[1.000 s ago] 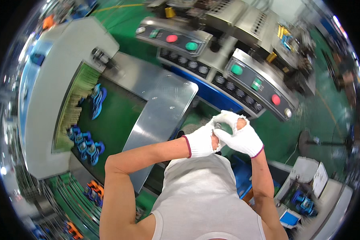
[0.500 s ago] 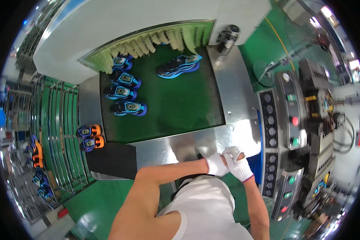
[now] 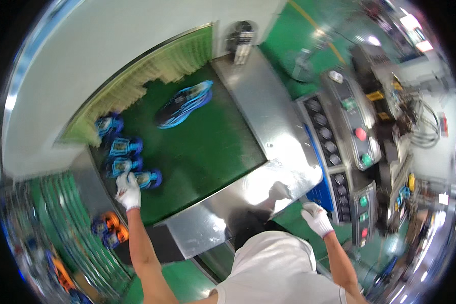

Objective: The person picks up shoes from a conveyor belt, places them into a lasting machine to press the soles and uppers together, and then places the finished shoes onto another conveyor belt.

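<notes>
Since the blue-and-black shoes (image 3: 124, 146) line the left side of the green-topped, steel-edged bench (image 3: 207, 152), they're within easy reach of the white-gloved left hand (image 3: 128, 191), left of centre; blur, can't tell if its grip has closed on one. White-gloved right hand (image 3: 315, 218), lower right, hangs apart, closure unclear. Metal machine with red and green buttons (image 3: 357, 126) at right, green floor (image 3: 159, 282) below.

Shoes (image 3: 185, 105) on belt (image 3: 207, 147), rack (image 3: 63, 215) left, bottle (image 3: 243, 43) on right ledge (image 3: 261, 96) — control panels (image 3: 350, 119) beyond

A green belt (image 3: 207, 157) bears four blue shoes (image 3: 125, 146) at left and another shoe (image 3: 181, 105) farther right.
</notes>
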Demonstrator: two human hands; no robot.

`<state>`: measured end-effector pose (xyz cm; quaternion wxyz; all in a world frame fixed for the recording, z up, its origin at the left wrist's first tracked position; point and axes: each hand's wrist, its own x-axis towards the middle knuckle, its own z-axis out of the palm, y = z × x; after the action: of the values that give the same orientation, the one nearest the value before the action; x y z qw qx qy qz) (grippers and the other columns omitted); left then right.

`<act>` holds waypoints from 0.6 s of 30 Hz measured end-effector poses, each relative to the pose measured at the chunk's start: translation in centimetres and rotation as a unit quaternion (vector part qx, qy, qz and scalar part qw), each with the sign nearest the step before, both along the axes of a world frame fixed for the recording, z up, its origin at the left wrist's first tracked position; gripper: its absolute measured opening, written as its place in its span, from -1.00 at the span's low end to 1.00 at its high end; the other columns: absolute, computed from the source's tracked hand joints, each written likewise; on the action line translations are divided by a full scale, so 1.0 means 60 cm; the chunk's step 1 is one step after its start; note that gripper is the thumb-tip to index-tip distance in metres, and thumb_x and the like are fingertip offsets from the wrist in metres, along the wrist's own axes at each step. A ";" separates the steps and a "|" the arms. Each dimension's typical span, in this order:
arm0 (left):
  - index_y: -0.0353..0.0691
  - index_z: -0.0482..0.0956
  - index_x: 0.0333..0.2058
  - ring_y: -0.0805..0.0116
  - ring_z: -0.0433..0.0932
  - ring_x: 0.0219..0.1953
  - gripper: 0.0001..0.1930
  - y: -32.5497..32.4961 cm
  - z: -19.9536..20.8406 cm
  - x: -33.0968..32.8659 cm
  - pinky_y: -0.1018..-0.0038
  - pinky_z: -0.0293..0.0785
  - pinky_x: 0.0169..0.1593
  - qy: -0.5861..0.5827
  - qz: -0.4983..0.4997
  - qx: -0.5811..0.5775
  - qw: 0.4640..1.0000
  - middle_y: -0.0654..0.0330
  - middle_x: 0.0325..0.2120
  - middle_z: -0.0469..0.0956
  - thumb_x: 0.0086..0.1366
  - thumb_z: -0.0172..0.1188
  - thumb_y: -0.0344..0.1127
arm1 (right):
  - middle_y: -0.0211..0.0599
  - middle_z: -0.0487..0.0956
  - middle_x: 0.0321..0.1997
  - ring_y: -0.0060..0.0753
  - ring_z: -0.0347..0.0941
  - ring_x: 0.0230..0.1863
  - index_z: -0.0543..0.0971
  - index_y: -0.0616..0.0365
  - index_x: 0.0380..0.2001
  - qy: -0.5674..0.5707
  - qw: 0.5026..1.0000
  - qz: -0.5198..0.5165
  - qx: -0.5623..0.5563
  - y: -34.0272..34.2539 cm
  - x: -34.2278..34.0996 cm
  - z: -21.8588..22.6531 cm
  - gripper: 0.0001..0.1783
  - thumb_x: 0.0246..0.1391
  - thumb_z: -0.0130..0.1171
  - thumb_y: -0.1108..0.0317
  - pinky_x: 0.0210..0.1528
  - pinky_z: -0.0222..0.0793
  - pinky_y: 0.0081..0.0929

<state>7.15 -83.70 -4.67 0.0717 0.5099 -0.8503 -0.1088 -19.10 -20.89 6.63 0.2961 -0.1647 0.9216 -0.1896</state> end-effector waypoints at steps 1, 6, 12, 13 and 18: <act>-0.14 0.60 0.00 -0.06 0.55 0.04 -0.65 0.034 0.035 -0.040 0.14 0.44 0.09 -0.056 0.014 -0.020 0.998 0.05 0.03 0.58 0.50 0.02 -0.04 | 0.02 0.68 -0.05 0.06 0.59 0.05 0.68 0.30 -0.16 0.009 0.999 -0.015 -0.030 -0.017 0.001 0.013 -0.65 0.18 0.28 0.19 0.12 0.48 -0.19; -0.15 0.58 -0.15 -0.01 0.62 -0.10 -0.84 0.177 0.064 -0.092 0.10 0.51 -0.05 0.057 -0.135 -0.003 0.989 0.11 -0.14 0.60 0.33 0.28 -0.30 | 0.07 0.66 -0.02 0.05 0.58 0.09 0.60 0.17 0.08 -0.088 0.990 -0.045 -0.097 -0.106 0.006 0.082 -0.50 0.21 0.25 0.06 0.16 0.47 -0.16; -0.22 0.62 -0.33 0.09 0.63 -0.21 -0.88 0.583 0.248 -0.346 0.24 0.55 -0.07 0.234 -0.487 0.147 0.829 0.06 -0.29 0.61 0.15 0.37 -0.46 | 0.23 0.50 0.09 0.32 0.47 0.10 0.42 0.33 0.12 0.249 0.950 0.063 -0.178 -0.134 0.022 0.116 -0.37 -0.01 0.30 0.29 0.14 0.42 -0.09; -0.21 0.63 -0.34 0.11 0.64 -0.24 -0.89 0.653 0.279 -0.385 0.25 0.56 -0.10 0.265 -0.533 0.169 0.785 0.09 -0.32 0.61 0.15 0.38 -0.46 | 0.24 0.52 0.06 0.32 0.49 0.06 0.42 0.35 0.11 0.219 0.961 0.018 -0.168 -0.099 0.001 0.096 -0.40 0.00 0.26 0.32 0.09 0.44 -0.10; -0.24 0.63 -0.12 0.14 0.65 -0.13 -0.65 0.968 0.449 -0.535 0.28 0.56 0.04 0.315 -0.727 0.275 0.545 0.07 -0.17 0.63 0.09 0.47 -0.46 | 0.14 0.61 -0.01 0.21 0.59 -0.07 0.42 0.26 0.19 0.223 0.908 -0.215 -0.283 0.200 -0.023 0.198 -0.35 0.08 0.30 0.18 -0.03 0.54 -0.12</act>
<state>-24.93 -25.61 22.25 0.0874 -0.3546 -0.7812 -0.5063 -20.46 -8.88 18.51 -0.0241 -0.0771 0.8844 -0.4597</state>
